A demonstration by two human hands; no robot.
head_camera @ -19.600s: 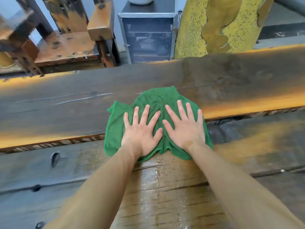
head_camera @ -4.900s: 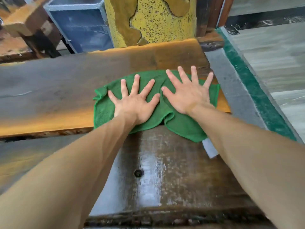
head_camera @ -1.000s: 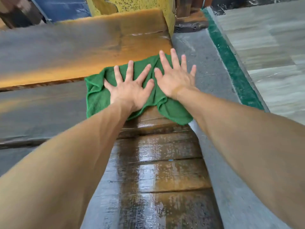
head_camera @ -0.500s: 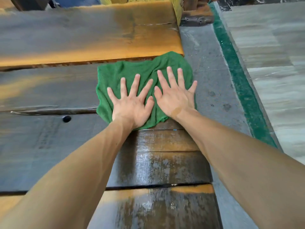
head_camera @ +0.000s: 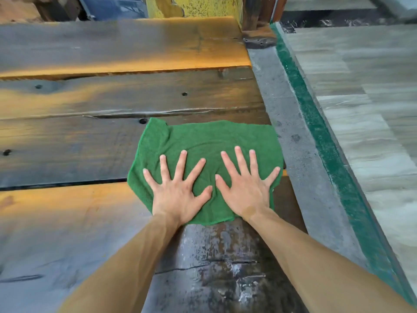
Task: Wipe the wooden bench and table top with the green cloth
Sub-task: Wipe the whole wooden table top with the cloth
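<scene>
The green cloth (head_camera: pixel 203 141) lies spread flat on the dark wooden planks (head_camera: pixel 90 145), close to their right end. My left hand (head_camera: pixel 178 188) presses on the cloth's near left part with fingers straight and splayed. Beside it, my right hand (head_camera: pixel 246 186) presses flat on the near right part, fingers spread as well. The wood just in front of me (head_camera: pixel 214 267) shines wet. A higher wooden board (head_camera: pixel 112 46) runs across the far side.
A grey concrete strip (head_camera: pixel 293 143) and a green edge band (head_camera: pixel 327 141) border the planks on the right, with pale floor (head_camera: pixel 372 109) beyond. A yellow speckled post (head_camera: pixel 198 5) stands at the far end. Bolt holes dot the planks.
Both hands have drawn the cloth toward me along the planks, away from the raised board. The cloth is now spread wider and my hands sit further apart.
</scene>
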